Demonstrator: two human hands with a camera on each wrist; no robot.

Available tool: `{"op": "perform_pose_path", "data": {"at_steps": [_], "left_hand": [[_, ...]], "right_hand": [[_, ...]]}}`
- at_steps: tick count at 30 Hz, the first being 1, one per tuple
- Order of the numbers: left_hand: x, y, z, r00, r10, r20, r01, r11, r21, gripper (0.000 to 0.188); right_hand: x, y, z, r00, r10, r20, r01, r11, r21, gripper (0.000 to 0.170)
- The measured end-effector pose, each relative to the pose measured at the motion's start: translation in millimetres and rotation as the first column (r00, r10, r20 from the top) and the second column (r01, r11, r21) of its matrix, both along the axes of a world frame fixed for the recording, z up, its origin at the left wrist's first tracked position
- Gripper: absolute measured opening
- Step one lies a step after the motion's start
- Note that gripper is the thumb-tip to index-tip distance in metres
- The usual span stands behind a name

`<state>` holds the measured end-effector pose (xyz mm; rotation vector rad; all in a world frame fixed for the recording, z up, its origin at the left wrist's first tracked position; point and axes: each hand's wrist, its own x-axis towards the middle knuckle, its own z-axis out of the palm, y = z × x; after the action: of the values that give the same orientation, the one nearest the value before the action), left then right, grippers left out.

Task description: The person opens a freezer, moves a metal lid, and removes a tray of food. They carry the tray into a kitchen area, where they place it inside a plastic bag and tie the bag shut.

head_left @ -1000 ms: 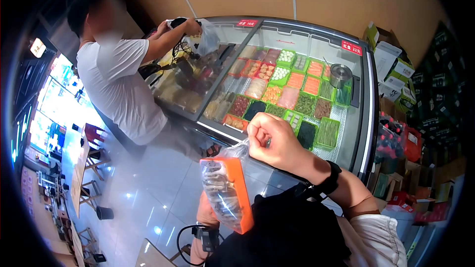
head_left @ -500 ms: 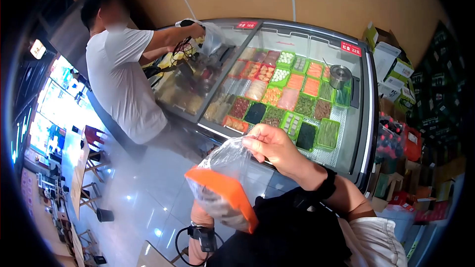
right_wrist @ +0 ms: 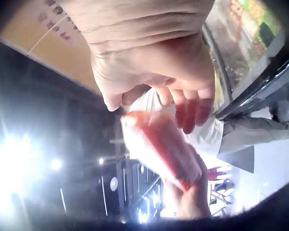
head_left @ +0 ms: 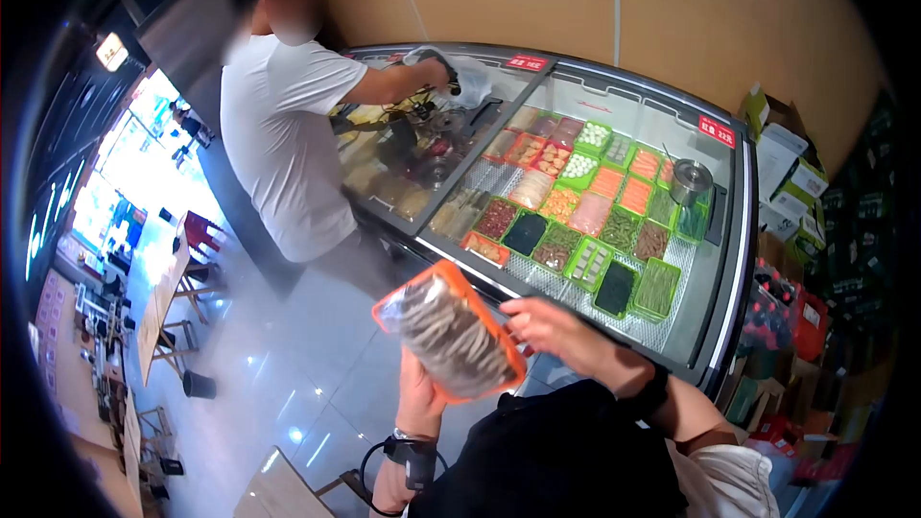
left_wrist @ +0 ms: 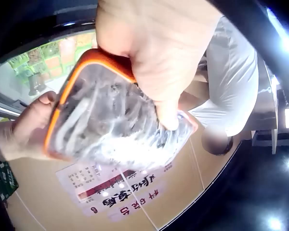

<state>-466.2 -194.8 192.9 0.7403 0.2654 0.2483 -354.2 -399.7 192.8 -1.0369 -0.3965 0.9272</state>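
Note:
An orange tray (head_left: 449, 334) of grey-brown strips under clear plastic is held up in front of the display case. My left hand (head_left: 420, 391) grips it from below; in the left wrist view that hand (left_wrist: 154, 53) has its thumb across the clear plastic. At the tray's right edge is my right hand (head_left: 566, 341), fingers loosely extended. The right wrist view shows the right hand (right_wrist: 154, 67) with relaxed fingers, a gap between it and the blurred tray (right_wrist: 159, 147).
A glass-topped display case (head_left: 710, 326) holds green and orange trays of food. A person in a white shirt (head_left: 288, 144) stands at its left part, handling a plastic bag (head_left: 470, 82). Boxes (head_left: 782, 158) are stacked at the right; wooden tables (head_left: 165, 312) stand at the left.
The right hand has let go of the gathered bag top and its fingers have loosened. The tray has turned its clear face up, plastic lying close over it. The head view has shifted left.

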Motion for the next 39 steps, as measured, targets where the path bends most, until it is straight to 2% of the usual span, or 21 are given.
{"op": "perform_pose_path", "data": {"at_steps": [1,3,4,7,8,9,10,11,12,15,17,18,19,21,22,25,26,29,31,36,39], "left_hand": [[4.0,-4.5,-3.3,0.999,0.011,0.037,-0.011,1.0,0.014,0.042],[17.0,-13.5,-6.1,0.993,0.019,0.12,-0.024,0.999,0.042,0.045],[15.7,-23.5,-3.0,0.992,0.022,0.128,-0.04,0.989,0.139,0.052],[0.5,-22.2,-10.6,0.994,-0.077,0.084,0.045,0.943,0.33,0.05],[-12.9,3.1,-27.1,0.965,-0.262,0.007,0.236,0.879,0.414,0.044],[-21.5,29.1,-24.3,0.939,-0.333,-0.089,0.315,0.724,0.613,0.034],[-22.2,36.5,-10.7,0.968,-0.206,-0.147,0.248,0.657,0.712,0.03],[-18.5,50.9,-9.7,0.992,-0.113,-0.053,0.117,0.696,0.709,0.032],[-14.9,58.3,-10.0,0.999,-0.015,0.031,-0.011,0.722,0.692,0.034],[9.8,30.1,44.8,0.987,-0.012,0.16,-0.102,0.718,0.688,0.04],[16.6,17.3,37.4,0.943,-0.313,0.118,0.156,0.724,0.672,0.045],[19.6,13.7,32.9,0.881,-0.46,0.109,0.278,0.692,0.666,0.047],[19.8,11.7,24.4,0.861,-0.509,-0.016,0.441,0.73,0.522,0.049],[17.5,4.1,13.8,0.73,-0.643,-0.231,0.68,0.718,0.15,0.053],[16.9,-8.0,11.2,0.807,-0.565,-0.173,0.567,0.823,-0.04,0.05],[10.8,-10.5,-9.0,0.889,-0.444,-0.111,0.429,0.893,-0.137,0.038],[16.2,-7.0,-14.0,0.912,-0.405,0.069,0.41,0.907,-0.101,0.027],[21.5,-3.7,-14.6,0.982,-0.187,0.042,0.187,0.982,-0.009,0.028],[22.4,6.5,-22.8,0.974,-0.225,0.018,0.225,0.974,-0.015,0.029],[21.8,8.3,5.5,0.95,-0.249,-0.191,0.27,0.959,0.091,0.026],[14.9,15.4,1.4,0.863,-0.396,-0.314,0.475,0.848,0.236,0.025]], "right_hand": [[-13.4,6.4,7.2,0.998,-0.005,0.059,0.0,0.995,0.099,0.051],[-16.8,21.1,5.4,0.974,-0.154,0.168,0.158,0.987,-0.01,0.048],[-14.6,22.7,7.1,0.968,-0.208,0.138,0.21,0.978,0.003,0.044],[-5.0,11.8,-8.7,0.939,-0.337,0.065,0.337,0.941,0.018,0.037],[-1.9,3.9,-3.2,0.943,-0.334,0.003,0.334,0.942,0.026,0.039],[1.9,-6.5,1.0,0.943,-0.327,-0.059,0.329,0.944,0.029,0.042],[12.8,-22.2,-25.4,0.943,-0.334,0.008,0.333,0.939,-0.091,0.045],[14.9,-26.5,-12.9,0.929,-0.358,0.091,0.363,0.931,-0.043,0.048],[17.7,-33.3,-10.0,0.941,-0.325,0.092,0.328,0.944,-0.021,0.046],[21.1,-47.2,-10.4,0.958,-0.244,0.152,0.254,0.966,-0.047,0.043],[17.9,-50.2,-9.9,0.965,-0.208,0.162,0.225,0.969,-0.097,0.041],[16.6,-48.0,-7.5,0.968,-0.202,0.15,0.22,0.969,-0.115,0.04],[16.0,-45.1,-6.0,0.97,-0.201,0.137,0.219,0.968,-0.126,0.039],[14.2,-42.9,-6.9,0.971,-0.229,0.062,0.236,0.96,-0.152,0.037],[13.4,-42.4,-4.3,0.97,-0.24,0.041,0.243,0.954,-0.173,0.036],[8.0,-41.9,-5.2,0.957,-0.291,-0.004,0.282,0.933,-0.221,0.034],[7.7,-42.0,-5.2,0.953,-0.303,-0.009,0.292,0.927,-0.234,0.034],[9.5,-55.1,-19.2,0.941,-0.338,0.031,0.335,0.907,-0.255,0.033],[6.2,-57.7,-19.3,0.924,-0.377,0.067,0.379,0.879,-0.288,0.033],[-3.1,-55.8,-24.3,0.873,-0.439,0.213,0.486,0.819,-0.306,0.029],[-4.6,-53.6,-17.0,0.862,-0.439,0.253,0.502,0.807,-0.311,0.026]]}}
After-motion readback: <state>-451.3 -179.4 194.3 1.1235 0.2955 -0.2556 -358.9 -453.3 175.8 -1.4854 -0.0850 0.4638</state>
